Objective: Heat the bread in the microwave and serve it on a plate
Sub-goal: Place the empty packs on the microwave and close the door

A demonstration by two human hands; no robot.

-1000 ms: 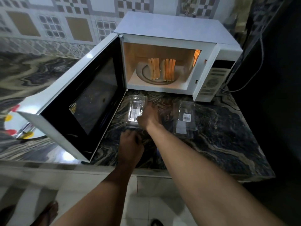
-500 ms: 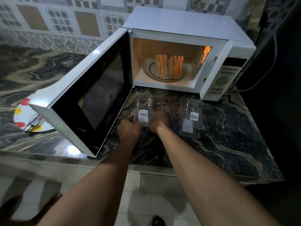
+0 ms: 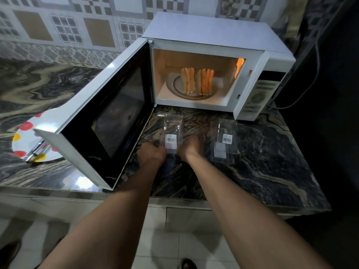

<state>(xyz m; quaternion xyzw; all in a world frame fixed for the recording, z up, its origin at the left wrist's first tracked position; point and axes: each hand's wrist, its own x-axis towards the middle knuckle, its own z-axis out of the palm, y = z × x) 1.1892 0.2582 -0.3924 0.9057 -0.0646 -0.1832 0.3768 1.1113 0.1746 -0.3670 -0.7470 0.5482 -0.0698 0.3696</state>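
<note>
Two rows of bread slices (image 3: 197, 80) stand on the turntable inside the microwave (image 3: 213, 61), whose door (image 3: 101, 117) hangs open — loading looks done, while shutting the door, heating and serving remain. The spotted plate (image 3: 25, 140) waits near the tabletop's (image 3: 272, 162) left edge, half behind the door. Both hands — left hand (image 3: 152, 153), right hand (image 3: 191, 146) — are curled on the near end of an empty clear packet (image 3: 172, 133) by the front edge. A second ago only the right one touched it; since then the left has joined and the packet has been turned over, barcode label now up.
</note>
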